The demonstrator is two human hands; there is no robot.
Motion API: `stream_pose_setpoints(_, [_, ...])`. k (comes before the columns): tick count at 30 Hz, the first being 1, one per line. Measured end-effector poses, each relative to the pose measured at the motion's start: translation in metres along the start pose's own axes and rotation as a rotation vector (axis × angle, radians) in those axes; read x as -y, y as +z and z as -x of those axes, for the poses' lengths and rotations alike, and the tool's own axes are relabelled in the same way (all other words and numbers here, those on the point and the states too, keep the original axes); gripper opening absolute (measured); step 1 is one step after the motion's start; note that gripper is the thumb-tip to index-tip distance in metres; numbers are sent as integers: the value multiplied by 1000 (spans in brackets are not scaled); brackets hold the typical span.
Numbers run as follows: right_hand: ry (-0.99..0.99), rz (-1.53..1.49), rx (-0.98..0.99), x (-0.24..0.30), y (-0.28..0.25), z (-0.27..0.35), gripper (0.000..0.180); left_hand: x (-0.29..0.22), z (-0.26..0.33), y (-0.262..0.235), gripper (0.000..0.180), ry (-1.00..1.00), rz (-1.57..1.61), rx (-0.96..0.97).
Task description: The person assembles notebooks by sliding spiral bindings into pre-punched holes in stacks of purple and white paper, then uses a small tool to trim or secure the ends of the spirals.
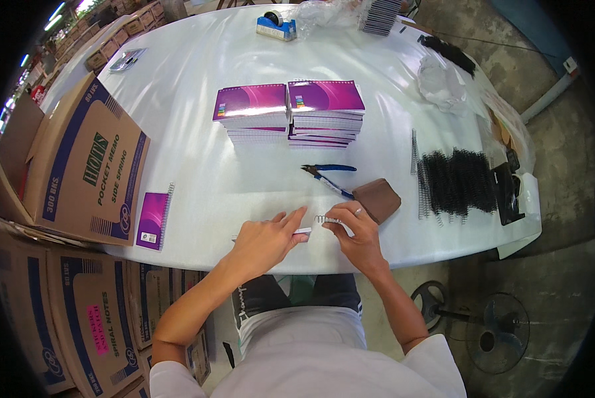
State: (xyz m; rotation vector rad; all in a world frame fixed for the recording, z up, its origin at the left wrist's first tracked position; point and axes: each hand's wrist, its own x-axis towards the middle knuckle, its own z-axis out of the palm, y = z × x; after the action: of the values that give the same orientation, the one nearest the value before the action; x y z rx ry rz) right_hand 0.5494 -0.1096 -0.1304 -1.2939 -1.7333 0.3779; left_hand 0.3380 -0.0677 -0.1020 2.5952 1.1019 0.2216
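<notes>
My left hand (268, 237) lies over a small notebook (302, 231) near the table's front edge, thumb and fingers closed on it. Most of that notebook is hidden beneath the hand; only its white page edge shows. In my right hand (358, 232) a spiral wire coil (327, 219) is pinched, its free end pointing at the notebook with a small gap between. Beyond the hands lie cutting pliers (329, 179) with blue handles, beside a brown pouch-like block (377, 200). Two stacks of purple notebooks (252, 106) stand farther back.
Many black spiral coils (453, 186) are heaped on the right. A finished-looking spiral notebook (153, 220) lies at left, next to an open cardboard box (88, 162). A blue tape dispenser (276, 28) sits at the back. Below right stands a fan (496, 335).
</notes>
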Motion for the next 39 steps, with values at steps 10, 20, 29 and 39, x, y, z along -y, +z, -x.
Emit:
stream_pose_setpoints(10, [-57, -55, 75, 7, -2, -4, 23, 1, -2, -3, 56, 28, 6, -5])
stream_pose_setpoints(20, [-128, -45, 424, 0, -19, -21, 18, 4, -2, -3, 56, 53, -26, -13])
stream_pose_setpoints(29, [-112, 248, 444, 25, -20, -25, 16, 1, -5, 3, 52, 48, -16, -69])
stream_pose_setpoints(39, [151, 344, 891, 48, -23, -30, 20, -6, 2, -9, 44, 101, -17, 105])
